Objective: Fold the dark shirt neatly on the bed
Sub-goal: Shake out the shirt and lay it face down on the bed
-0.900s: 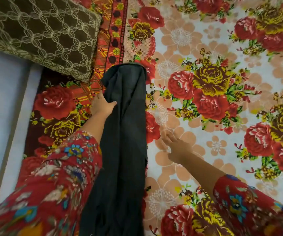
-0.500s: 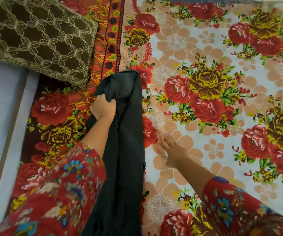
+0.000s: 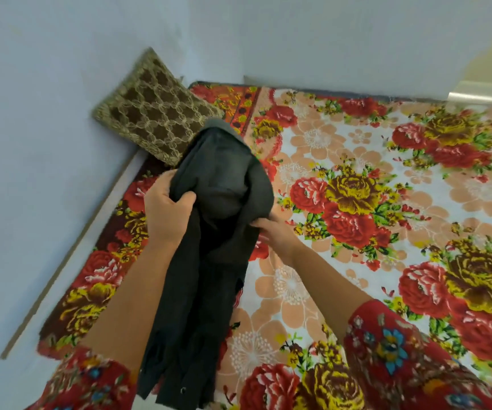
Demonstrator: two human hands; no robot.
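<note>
Left hand (image 3: 164,213) grips the left edge of the dark shirt (image 3: 209,253); right hand (image 3: 274,233) pinches its right edge. The shirt is lifted, bunched lengthwise, above the floral bed (image 3: 386,202), a brown pillow (image 3: 156,110) beyond.

Both hands hold the dark shirt (image 3: 209,250) up above the bed (image 3: 357,291), bunched into a long strip; the left hand (image 3: 166,214) grips a fold at its left edge, thumb across the cloth; the right hand (image 3: 277,235) pinches its right edge with the fingertips; the lower end hangs between the red flowered sleeves (image 3: 392,350); a brown patterned pillow (image 3: 153,110) leans in the corner against the pale wall (image 3: 46,84), just behind the shirt's top.
</note>
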